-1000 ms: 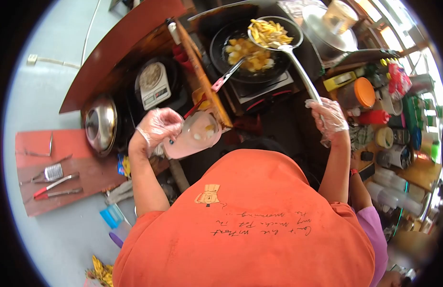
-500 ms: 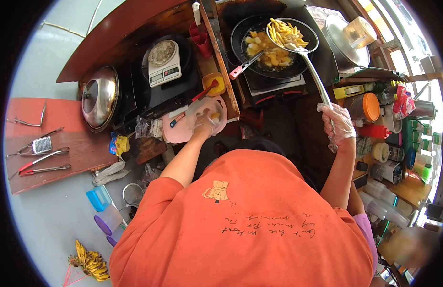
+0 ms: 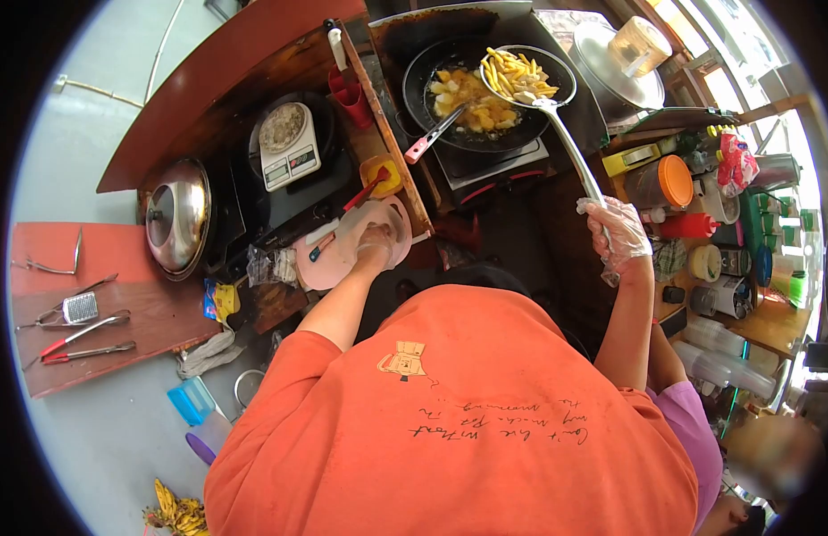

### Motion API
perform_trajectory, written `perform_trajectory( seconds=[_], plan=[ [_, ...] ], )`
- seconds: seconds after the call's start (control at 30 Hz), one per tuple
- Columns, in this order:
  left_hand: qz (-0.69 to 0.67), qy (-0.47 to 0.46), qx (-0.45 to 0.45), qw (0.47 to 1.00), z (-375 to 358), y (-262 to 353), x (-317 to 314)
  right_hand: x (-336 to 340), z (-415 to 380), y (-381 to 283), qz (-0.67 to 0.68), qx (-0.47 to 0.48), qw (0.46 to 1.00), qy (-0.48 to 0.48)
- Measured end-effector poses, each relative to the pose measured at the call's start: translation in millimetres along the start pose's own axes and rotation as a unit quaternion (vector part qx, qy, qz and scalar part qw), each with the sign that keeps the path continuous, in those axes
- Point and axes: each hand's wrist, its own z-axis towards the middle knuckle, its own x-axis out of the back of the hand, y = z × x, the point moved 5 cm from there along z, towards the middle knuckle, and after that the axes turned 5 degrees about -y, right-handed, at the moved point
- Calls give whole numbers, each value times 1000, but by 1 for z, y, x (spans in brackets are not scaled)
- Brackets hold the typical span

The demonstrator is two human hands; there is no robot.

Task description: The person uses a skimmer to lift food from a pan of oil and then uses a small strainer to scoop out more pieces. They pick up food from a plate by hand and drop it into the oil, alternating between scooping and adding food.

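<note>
My right hand (image 3: 621,234), in a clear plastic glove, is closed round the long handle of a metal strainer (image 3: 568,147). Yellow strips (image 3: 519,75) fill its basket, which is over the right side of a black wok (image 3: 423,96). Yellow-orange pieces (image 3: 472,105) lie in bubbling oil in the wok, and a utensil with a red handle (image 3: 421,147) leans inside. My left hand (image 3: 376,245), also gloved, reaches into a pale bowl (image 3: 398,223) on a pink board (image 3: 314,272). Its fingers are blurred, and whatever they touch is unclear.
A scale (image 3: 291,163) stands left of the wok, near a lidded pan (image 3: 177,217). Tongs and a grater (image 3: 80,308) lie on the red table (image 3: 155,335). Jars and an orange-lidded tub (image 3: 675,181) crowd the right shelf. Another person's purple sleeve (image 3: 689,438) shows at lower right.
The whole view has shifted, with the stove and the strainer now further left in it. The strainer remains over the wok in my right hand, and my left hand remains at the bowl.
</note>
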Motion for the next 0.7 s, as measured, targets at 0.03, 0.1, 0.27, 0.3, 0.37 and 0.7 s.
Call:
perform_trajectory(
  seconds=[0.03, 0.1, 0.27, 0.3, 0.37, 0.7],
  plan=[
    [-109, 26, 63, 992, -1, -10, -2, 1, 0, -1, 1, 3, 1000, 2],
    [-122, 58, 49, 990, -3, -15, -2, 3, 0, -2, -9, 1, 1000, -1],
    [-198, 108, 28, 974, -17, -29, 23, 7, 4, -8, -10, 9, 1000, -6],
    [-252, 77, 49, 963, -34, -23, 47, 7, 4, -9, -11, 5, 1000, -6],
    [-301, 48, 66, 950, -61, -17, 82, 9, 6, -11, -11, 7, 1000, 1],
    [-640, 46, -71, 763, -23, 66, 234, 20, 14, -10, -4, 6, 1000, -17]
  ],
)
